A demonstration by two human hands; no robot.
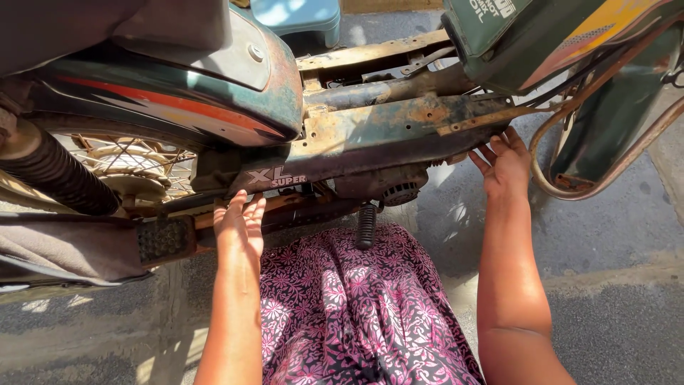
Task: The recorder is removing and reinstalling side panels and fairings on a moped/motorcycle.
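An old rusty motorbike lies across the top of the head view, its bare rusted frame [399,132] stripped of covers. My left hand [241,224] is open, palm up, fingers under the dark lower cover [285,178] near the rear footrest [165,239]. Over at the front end, my right hand [504,162] is open too, palm up, its fingertips touching the underside of the frame. Neither hand holds anything. A black foot peg [366,225] hangs between my arms, above my flowered lap.
The rear wheel with spokes [132,160] and a black shock absorber [57,175] are at the left. A green leg shield [605,121] curves down at the right. A pale blue stool [299,16] stands behind the bike. Grey concrete ground lies below.
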